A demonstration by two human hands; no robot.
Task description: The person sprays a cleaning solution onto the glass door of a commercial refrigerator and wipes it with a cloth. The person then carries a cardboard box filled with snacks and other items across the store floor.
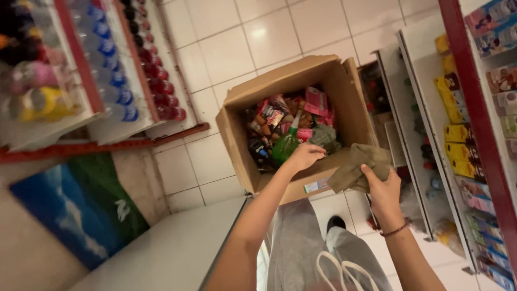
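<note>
An open cardboard box (344,86) stands on the white tiled floor, filled with several small packets, a green bottle (284,147) and a grey-green cloth bundle (325,137). My left hand (305,156) reaches into the box at its near side, fingers curled over the items beside the green bottle; whether it grips anything is hidden. My right hand (383,191) hovers over the box's near right corner and holds an olive-brown cloth (360,166), which hangs over the box edge.
Shelves of bottled drinks (107,70) line the left side. Shelves with yellow and coloured packets (458,134) run along the right. A white freezer lid (172,253) and a blue-green panel (81,205) lie at lower left. My grey trousers and a dark shoe (335,222) are below.
</note>
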